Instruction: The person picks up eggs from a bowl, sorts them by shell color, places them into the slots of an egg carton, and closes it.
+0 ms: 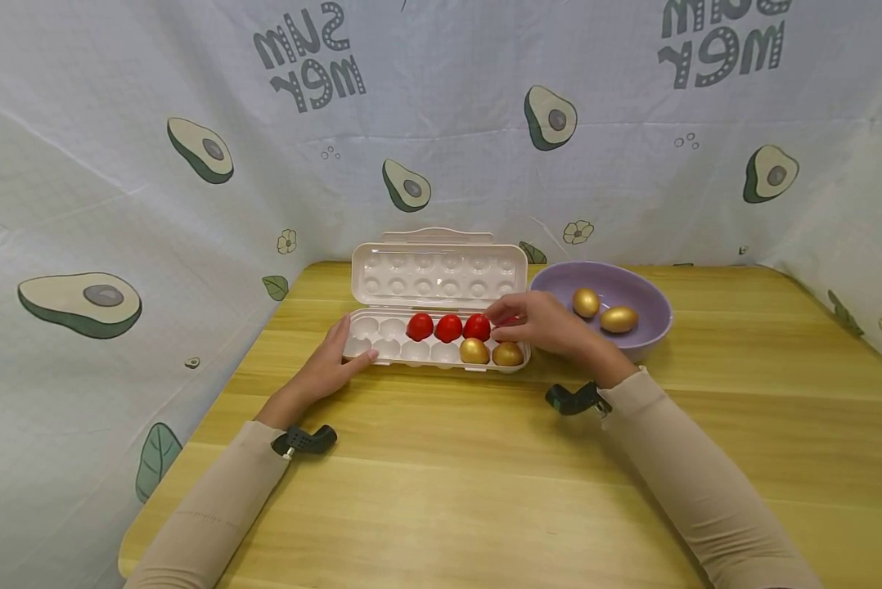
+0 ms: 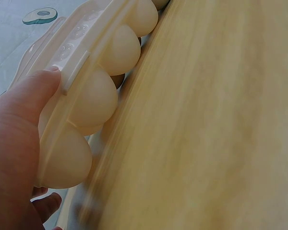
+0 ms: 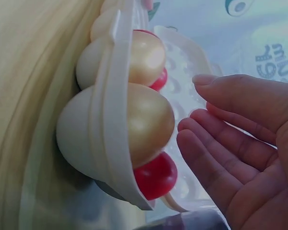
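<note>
A pale plastic egg carton [image 1: 416, 351] lies with its lid [image 1: 438, 286] raised at the back. My left hand [image 1: 326, 368] holds its left end, the thumb over the front rim and the fingers along the side; the left wrist view shows this grip closer. Red eggs [image 1: 448, 328] sit in the back row, the rightmost partly hidden by my right hand [image 1: 540, 324]. Two gold eggs [image 1: 507, 354] fill cups at the front right. In the right wrist view, my right hand's fingers are loosely bent beside a gold egg [image 3: 151, 124], holding nothing.
A purple bowl [image 1: 658, 329] stands right of the carton, holding two gold eggs [image 1: 619, 319]. Behind the wooden table [image 1: 441, 474] hangs a cloth [image 1: 470, 74] printed with avocados. Each wrist wears a dark camera mount [image 1: 310, 440].
</note>
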`<control>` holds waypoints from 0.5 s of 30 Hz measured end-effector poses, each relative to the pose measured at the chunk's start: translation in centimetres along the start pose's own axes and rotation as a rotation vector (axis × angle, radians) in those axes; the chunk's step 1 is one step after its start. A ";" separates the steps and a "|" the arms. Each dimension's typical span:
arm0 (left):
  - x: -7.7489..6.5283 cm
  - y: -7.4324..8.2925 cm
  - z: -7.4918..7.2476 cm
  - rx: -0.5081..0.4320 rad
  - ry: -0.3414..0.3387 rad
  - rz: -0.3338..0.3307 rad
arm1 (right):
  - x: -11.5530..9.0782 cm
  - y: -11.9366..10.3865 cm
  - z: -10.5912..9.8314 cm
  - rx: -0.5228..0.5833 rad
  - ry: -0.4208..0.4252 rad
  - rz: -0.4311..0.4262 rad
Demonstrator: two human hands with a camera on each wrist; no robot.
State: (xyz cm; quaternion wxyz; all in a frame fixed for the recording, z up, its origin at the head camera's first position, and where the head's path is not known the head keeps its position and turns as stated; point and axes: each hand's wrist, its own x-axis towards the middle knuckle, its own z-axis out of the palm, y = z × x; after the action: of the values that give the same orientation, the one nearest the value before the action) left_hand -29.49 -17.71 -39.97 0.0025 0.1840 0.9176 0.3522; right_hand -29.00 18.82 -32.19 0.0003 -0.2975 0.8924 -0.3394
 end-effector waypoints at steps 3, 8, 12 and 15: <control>0.0 0.0 0.1 0.000 0.001 0.006 | -0.3 -0.1 -0.6 0.063 0.001 0.020; 0.1 -0.1 0.1 -0.007 0.006 -0.002 | -0.9 -0.2 -1.7 0.064 0.022 0.102; 0.1 -0.1 0.1 0.004 0.004 0.003 | -1.0 -0.2 -2.7 0.027 0.058 0.116; 0.1 0.0 0.0 0.007 0.002 0.009 | -1.0 0.0 -3.2 0.017 0.087 0.085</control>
State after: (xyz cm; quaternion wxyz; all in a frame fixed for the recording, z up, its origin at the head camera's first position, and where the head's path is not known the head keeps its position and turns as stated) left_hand -29.55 -17.69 -40.01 -0.0007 0.1876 0.9181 0.3491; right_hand -28.79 21.26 -29.93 -0.0215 -0.2442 0.9004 -0.3594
